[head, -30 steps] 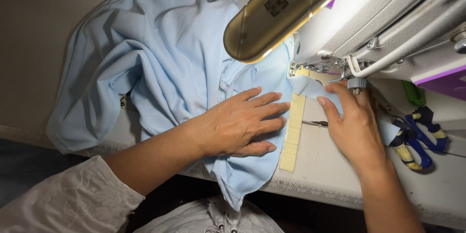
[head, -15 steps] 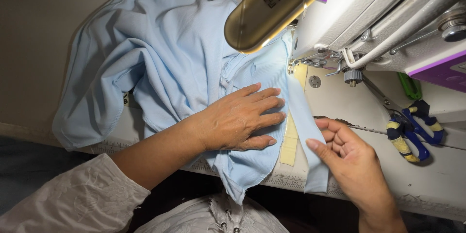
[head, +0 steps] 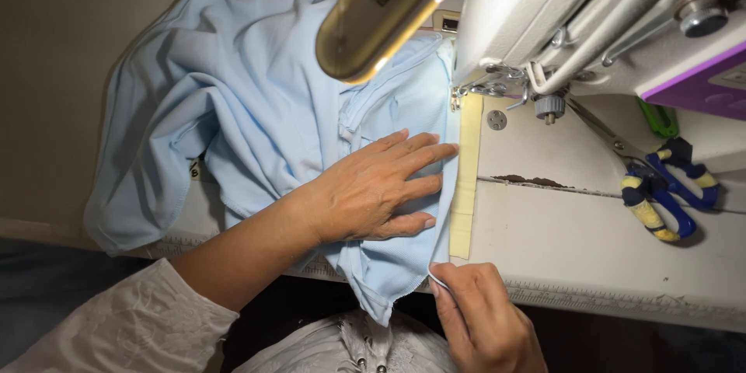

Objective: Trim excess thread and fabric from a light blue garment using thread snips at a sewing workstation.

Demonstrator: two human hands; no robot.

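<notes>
Nearest the camera, my right hand (head: 483, 317) pinches the near edge of the pale blue garment (head: 256, 101) between thumb and fingertips, its grip closed on the hem where the cloth hangs over the front edge of the white surface (head: 590, 256); held so, the edge is drawn taut and straight toward me, in line with the cream tape strip (head: 466, 179) that runs along the surface as a seam guide. Just beyond, my left hand (head: 373, 190) lies flat on the garment, fingers spread and pointing to the right, its grip open and only pressing, which pins the layers smooth and keeps the seam edge just beside the guide. The garment is a soft, thin knit, light blue, bunched in loose folds to the left and spilling off the surface's left and near sides, with a narrow folded seam running up toward the presser foot (head: 466, 92) of the white sewing machine (head: 575, 8). A brass-coloured lamp shade (head: 388, 8) hangs over the cloth. To the right, well apart from both hands, blue-and-yellow-handled scissors (head: 660, 186) lie on the surface near a green object under the machine.
</notes>
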